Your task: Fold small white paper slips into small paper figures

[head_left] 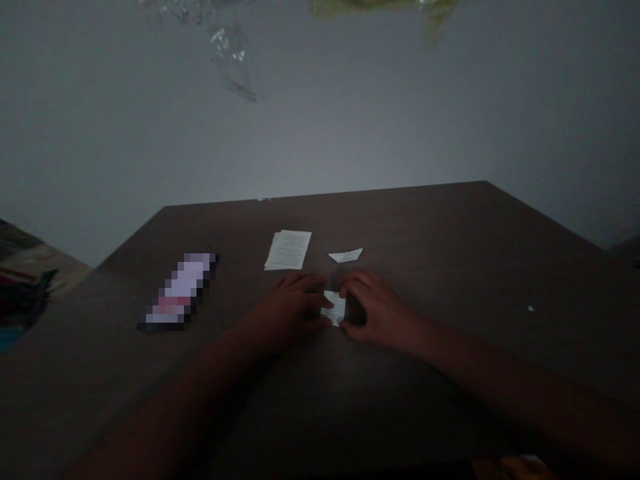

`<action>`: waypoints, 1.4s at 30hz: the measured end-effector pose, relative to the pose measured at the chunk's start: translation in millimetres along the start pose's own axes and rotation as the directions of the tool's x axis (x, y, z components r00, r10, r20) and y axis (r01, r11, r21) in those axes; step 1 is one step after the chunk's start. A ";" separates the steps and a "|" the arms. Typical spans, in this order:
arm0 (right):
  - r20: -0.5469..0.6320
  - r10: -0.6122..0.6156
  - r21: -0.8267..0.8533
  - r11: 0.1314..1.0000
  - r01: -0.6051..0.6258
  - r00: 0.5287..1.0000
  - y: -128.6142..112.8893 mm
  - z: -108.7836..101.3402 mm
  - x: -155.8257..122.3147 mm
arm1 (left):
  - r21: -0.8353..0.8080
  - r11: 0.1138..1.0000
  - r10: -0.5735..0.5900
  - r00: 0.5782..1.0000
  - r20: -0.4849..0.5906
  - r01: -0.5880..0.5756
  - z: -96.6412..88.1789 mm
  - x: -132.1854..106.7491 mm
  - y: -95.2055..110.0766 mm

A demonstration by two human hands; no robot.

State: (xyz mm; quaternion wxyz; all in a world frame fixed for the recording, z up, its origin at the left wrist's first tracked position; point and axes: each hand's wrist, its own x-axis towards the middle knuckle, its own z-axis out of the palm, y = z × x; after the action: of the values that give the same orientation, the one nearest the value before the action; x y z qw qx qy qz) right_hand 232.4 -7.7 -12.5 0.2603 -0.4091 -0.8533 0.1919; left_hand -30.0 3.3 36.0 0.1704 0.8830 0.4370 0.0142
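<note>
A small folded piece of white paper (336, 308) lies on the dark wooden table (450, 253), pinched from both sides. My left hand (293, 305) grips its left edge with curled fingers. My right hand (373, 305) holds its right edge, thumb and fingers closed on it. Both hands rest on the table surface. Just beyond them lie a printed white sheet (289, 250) and a small folded white paper scrap (345, 255).
A flat phone-like object with a blurred-out face (179, 292) lies at the left of the table. A tiny white speck (531, 309) sits at the right. A grey wall stands behind the table. Clutter (23, 280) shows past the left edge.
</note>
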 end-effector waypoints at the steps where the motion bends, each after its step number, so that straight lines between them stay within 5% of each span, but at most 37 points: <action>1: -0.004 0.008 0.005 1.000 -0.008 1.000 0.2 0.5 0.0 | 0.002 1.000 0.005 1.000 -0.004 -0.005 0.2 -0.1 -0.4; 21: -0.138 0.239 -0.034 0.969 -0.246 0.961 28.0 6.0 27.4 | 0.027 0.997 0.079 0.996 -0.046 -0.078 5.2 -0.3 -9.7; 26: -0.125 0.140 0.012 0.990 -0.140 0.982 30.3 1.6 21.1 | 0.052 0.997 0.055 0.998 -0.025 -0.053 2.7 -1.9 -5.2; 42: 0.036 -0.150 0.092 0.985 0.146 0.988 10.8 -3.1 8.6 | 0.045 0.973 0.230 0.971 -0.069 -0.227 8.0 6.2 -7.0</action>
State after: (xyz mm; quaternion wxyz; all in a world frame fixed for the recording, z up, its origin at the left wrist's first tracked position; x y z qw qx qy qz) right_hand 236.2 6.0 -13.4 0.2734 -0.3286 -0.8772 0.2185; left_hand -30.2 9.8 25.5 0.1352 0.9293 0.3388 0.0582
